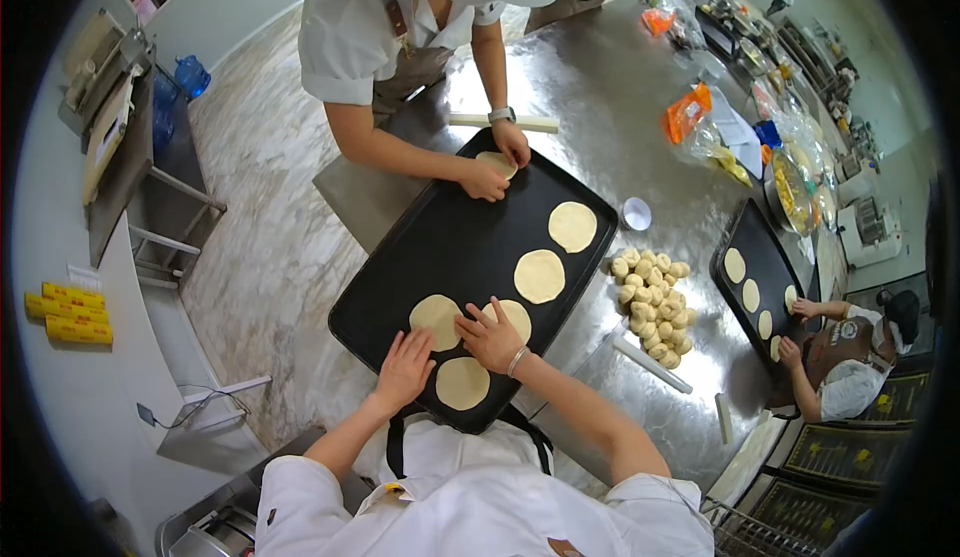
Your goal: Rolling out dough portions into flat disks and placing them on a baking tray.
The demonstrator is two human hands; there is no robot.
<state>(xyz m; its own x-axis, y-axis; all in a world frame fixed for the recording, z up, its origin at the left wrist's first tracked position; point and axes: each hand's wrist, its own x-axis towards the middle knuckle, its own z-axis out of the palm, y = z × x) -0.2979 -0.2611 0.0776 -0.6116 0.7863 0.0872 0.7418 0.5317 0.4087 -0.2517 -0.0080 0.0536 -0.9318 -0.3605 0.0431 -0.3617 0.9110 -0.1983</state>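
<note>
Pale dough disc (pixel 437 318) on black tray (pixel 440 247), touching both hands, left hand (pixel 403 369), right hand (pixel 492 336)

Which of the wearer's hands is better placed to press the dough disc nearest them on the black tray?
Left, probably. The left hand lies flat right beside the nearest disc on the tray. The right hand already rests on another disc, farther up the tray.
</note>
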